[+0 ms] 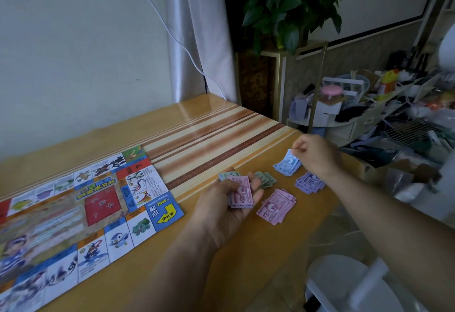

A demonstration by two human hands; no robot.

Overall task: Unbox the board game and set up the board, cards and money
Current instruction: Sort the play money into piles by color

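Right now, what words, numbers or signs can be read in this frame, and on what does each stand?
"2000元": blue corner square of the board.
"由此去": yellow arrow on that square.
"000", leading digit unclear: pink notes in the left hand, and pink pile.
"?": red centre square.
Too blurred: board title, other squares, blue notes, purple notes, green notes.

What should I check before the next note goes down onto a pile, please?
1. Right hand pinches a blue note just above the blue pile: ok.
2. Left hand grips the stack of notes, pink note on top: ok.
3. Pink pile uncovered for that note: ok.
4. Purple pile and green pile apart from the others: ok.
5. Board lies flat, away from the money: ok.
6. Number of notes in each pile: cannot tell.
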